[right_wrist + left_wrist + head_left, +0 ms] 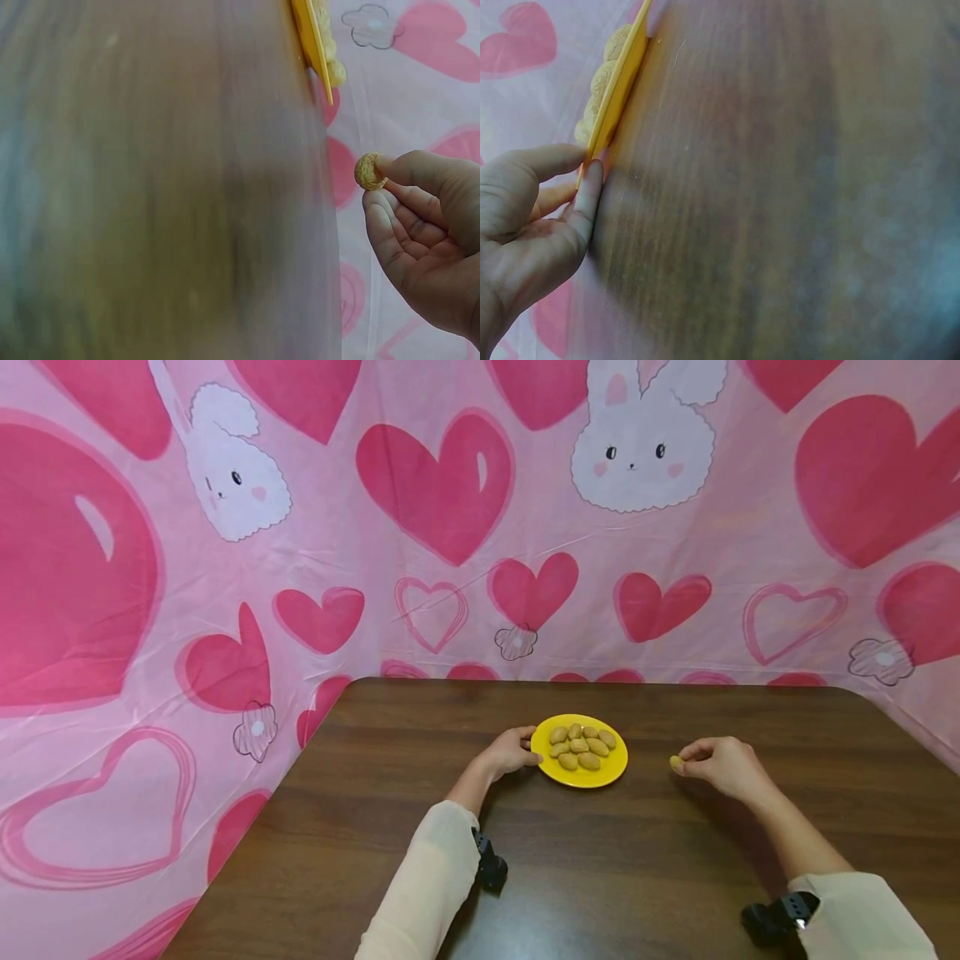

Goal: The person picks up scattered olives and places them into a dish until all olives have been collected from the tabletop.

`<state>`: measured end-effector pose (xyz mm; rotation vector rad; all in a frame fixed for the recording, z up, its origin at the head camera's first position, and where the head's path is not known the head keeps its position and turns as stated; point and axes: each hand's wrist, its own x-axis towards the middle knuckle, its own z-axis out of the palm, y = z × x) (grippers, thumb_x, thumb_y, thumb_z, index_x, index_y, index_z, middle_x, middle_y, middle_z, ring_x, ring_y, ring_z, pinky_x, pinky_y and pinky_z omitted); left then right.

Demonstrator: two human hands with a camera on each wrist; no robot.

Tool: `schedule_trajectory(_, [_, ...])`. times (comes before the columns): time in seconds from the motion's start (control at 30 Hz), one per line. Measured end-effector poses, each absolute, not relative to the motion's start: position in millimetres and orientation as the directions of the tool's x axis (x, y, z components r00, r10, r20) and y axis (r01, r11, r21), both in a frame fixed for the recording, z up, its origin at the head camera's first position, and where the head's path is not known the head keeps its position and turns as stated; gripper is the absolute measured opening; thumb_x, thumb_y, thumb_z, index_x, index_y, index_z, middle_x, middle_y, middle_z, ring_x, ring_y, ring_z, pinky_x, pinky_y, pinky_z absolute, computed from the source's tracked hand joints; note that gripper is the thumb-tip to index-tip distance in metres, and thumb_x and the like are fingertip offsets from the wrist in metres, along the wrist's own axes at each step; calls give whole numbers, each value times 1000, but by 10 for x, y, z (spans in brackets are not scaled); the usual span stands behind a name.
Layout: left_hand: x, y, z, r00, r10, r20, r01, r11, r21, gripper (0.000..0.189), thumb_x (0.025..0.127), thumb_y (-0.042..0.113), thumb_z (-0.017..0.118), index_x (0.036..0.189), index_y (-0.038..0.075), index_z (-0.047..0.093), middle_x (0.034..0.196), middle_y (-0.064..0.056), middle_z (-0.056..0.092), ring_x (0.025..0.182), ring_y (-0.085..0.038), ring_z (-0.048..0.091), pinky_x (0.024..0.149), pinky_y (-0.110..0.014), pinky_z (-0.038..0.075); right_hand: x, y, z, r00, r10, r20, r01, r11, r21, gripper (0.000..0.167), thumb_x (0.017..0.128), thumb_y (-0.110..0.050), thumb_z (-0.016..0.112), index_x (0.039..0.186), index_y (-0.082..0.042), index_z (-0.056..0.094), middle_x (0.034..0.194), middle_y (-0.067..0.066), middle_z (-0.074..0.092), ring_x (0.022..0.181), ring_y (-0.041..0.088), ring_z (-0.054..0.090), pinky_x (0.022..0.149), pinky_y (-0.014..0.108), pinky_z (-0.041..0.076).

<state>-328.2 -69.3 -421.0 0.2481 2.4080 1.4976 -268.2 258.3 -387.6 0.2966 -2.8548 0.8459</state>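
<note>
A yellow plate (546, 765) lies on the brown table, bearing several tan, oval peanuts (597, 747) in their shells. At its left edge my left hand (512, 752) pinches the rim. The left wrist view shows that hand (536, 217) with fingers above and below the edge of the plate (622, 90). To the right of the plate, my right hand (726, 768) holds one peanut (677, 762) between thumb and fingertips. Up close in the right wrist view, this peanut (370, 172) has a netted, ridged shell; part of it is hidden by a fingertip.
The wooden table (420, 718) has rounded far corners. Behind it and along its left side hangs a pink cloth (465, 602) printed with hearts and rabbits. Small black cameras (491, 867) sit at both sleeve cuffs.
</note>
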Motion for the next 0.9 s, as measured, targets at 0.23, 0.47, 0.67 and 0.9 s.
schedule_trajectory(0.23, [-3282,-699,-4212,-941,299,-158,-8,447,894,63,84,4,66,140,2,37,119,-11,53,101,-20,50,89,-35,45,-2738,2484,-3890,-972,-155,177,-228,804,-549,23,76,-27,74,85,-6,72,78,4,67,74,20,55,62,32,42])
schedule_trajectory(0.47, [-3285,-692,-4217,-941,303,-150,-1,441,898,64,83,3,66,140,2,38,117,-11,55,98,-19,52,85,-32,47,-2776,2392,-3898,-972,-168,165,-232,797,-558,24,76,-29,74,85,-6,72,80,4,67,75,22,54,63,32,42])
schedule_trajectory(0.67, [-3271,-689,-4203,-942,302,-149,1,444,896,63,83,3,66,140,2,38,119,-11,55,98,-18,53,85,-31,47,-2816,2301,-3901,-971,-181,154,-237,787,-570,24,77,-28,74,86,-6,72,79,4,67,73,20,53,63,32,42])
schedule_trajectory(0.9, [-3265,-705,-4192,-943,295,-153,-7,444,896,64,83,3,66,140,2,38,119,-11,54,97,-19,52,85,-31,47,-2895,2173,-3923,-970,-204,132,-243,769,-592,23,78,-25,73,87,-5,72,80,4,67,73,20,53,63,31,43])
